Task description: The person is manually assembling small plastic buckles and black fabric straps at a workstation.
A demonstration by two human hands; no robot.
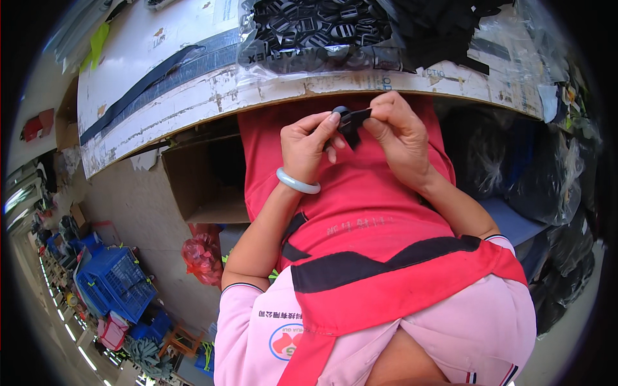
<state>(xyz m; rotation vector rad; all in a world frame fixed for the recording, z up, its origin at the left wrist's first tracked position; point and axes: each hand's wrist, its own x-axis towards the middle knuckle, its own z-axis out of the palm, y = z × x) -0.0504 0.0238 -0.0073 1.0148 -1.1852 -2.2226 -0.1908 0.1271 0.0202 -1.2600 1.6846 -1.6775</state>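
Worn on the head, a wide fisheye camera looks steeply down past the wearer's pink shirt (476, 315), nearest the lens, to the left grip (304, 145) and right grip (402, 135) farther off, facing the tabletop (148, 45) across the upper edge; the floor (170, 276) bends away at left.

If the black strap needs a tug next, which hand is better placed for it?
Probably the right hand: its thumb and fingers pinch the black strap, while the left hand holds the small dark piece beside it and could steady that. How they join is unclear.
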